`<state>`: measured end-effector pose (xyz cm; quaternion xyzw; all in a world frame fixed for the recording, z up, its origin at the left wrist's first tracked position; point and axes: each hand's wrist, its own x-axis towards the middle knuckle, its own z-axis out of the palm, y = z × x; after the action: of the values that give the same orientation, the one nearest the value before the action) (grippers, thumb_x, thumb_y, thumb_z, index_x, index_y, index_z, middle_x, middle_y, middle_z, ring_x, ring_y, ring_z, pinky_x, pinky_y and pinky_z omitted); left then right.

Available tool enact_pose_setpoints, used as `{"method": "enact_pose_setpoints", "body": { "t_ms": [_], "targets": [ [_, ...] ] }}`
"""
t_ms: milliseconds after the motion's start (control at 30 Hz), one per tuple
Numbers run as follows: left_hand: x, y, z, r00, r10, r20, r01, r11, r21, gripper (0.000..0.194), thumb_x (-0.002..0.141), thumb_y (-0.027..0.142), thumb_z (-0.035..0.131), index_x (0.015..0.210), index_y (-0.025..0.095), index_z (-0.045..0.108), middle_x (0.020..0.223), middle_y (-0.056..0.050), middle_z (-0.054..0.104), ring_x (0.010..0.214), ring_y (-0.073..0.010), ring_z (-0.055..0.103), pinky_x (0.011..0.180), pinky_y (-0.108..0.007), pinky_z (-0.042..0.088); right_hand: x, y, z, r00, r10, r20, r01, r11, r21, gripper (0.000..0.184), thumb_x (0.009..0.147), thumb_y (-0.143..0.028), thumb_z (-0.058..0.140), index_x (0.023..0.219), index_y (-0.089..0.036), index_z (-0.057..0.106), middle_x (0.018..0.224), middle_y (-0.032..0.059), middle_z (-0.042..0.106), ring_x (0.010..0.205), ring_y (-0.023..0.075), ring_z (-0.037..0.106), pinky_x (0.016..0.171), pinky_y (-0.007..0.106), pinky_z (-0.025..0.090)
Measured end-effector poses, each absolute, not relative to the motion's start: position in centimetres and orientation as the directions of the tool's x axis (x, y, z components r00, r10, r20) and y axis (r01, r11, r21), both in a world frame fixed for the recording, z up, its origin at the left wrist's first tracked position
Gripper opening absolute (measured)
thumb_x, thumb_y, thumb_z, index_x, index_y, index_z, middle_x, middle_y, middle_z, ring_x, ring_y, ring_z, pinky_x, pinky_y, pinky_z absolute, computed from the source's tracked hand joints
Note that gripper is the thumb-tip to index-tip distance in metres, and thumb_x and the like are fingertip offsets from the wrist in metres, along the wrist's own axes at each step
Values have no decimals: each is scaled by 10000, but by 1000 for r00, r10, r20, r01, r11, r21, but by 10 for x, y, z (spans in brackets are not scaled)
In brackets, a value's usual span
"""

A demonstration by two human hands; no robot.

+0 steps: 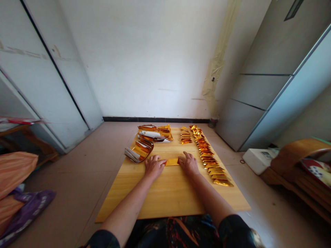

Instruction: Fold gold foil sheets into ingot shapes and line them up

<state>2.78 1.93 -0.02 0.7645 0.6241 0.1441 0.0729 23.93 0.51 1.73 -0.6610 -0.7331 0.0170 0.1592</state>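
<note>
Sleeves — gold foil between grips

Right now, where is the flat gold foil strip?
In the head view, the gold foil strip lies flat on the wooden board, between the left hand and the right hand, with fingers of each hand at its ends.

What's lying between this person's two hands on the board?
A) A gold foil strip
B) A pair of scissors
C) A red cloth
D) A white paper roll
A: a gold foil strip lies on the wooden board, with the left hand and right hand at its ends.
</note>
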Motion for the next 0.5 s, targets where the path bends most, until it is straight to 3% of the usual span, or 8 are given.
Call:
{"method": "enact_pose_setpoints", "body": {
  "t_ms": [167, 267, 400, 500],
  "targets": [
    [28, 18, 0, 191, 973, 131, 931, -222, 289, 305, 844, 342, 513, 1104, 453, 631, 1217, 4, 519, 1140, -227, 391, 967, -413, 243, 214, 17, 27, -102, 922, 374, 870, 265, -416, 344, 775, -63, 462, 984, -206, 696, 1025, 71, 618, 940, 168, 555, 827, 251, 427],
    [27, 18, 0, 191, 973, 133, 930, -223, 292, 302, 847, 344, 510, 1103, 447, 632, 1217, 2, 517, 1147, -226, 390, 970, -412, 241, 193, 25, 29, -149, 949, 277, 835, 271, -479, 306, 764, -70, 470, 919, -202, 699, 968, 43, 647, 847, 137, 590, 754, 201, 432],
    [27, 19, 0, 191, 971, 141, 926, -226, 303, 273, 853, 370, 504, 1072, 446, 649, 1211, 0, 525, 1143, -226, 399, 967, -416, 244, 179, 30, 24, -154, 988, 7, 915, 145, -375, 236, 808, -138, 484, 865, -198, 706, 933, 56, 688, 867, 155, 616, 737, 209, 424],
    [27, 19, 0, 188, 972, 140, 925, -223, 307, 268, 852, 378, 507, 1067, 441, 652, 1223, 0, 524, 1141, -225, 404, 968, -416, 247, 181, 30, 21, -105, 993, -54, 959, 87, -269, 253, 852, -203, 456, 928, -196, 697, 993, 84, 689, 896, 177, 623, 727, 233, 423]
  ]
}}
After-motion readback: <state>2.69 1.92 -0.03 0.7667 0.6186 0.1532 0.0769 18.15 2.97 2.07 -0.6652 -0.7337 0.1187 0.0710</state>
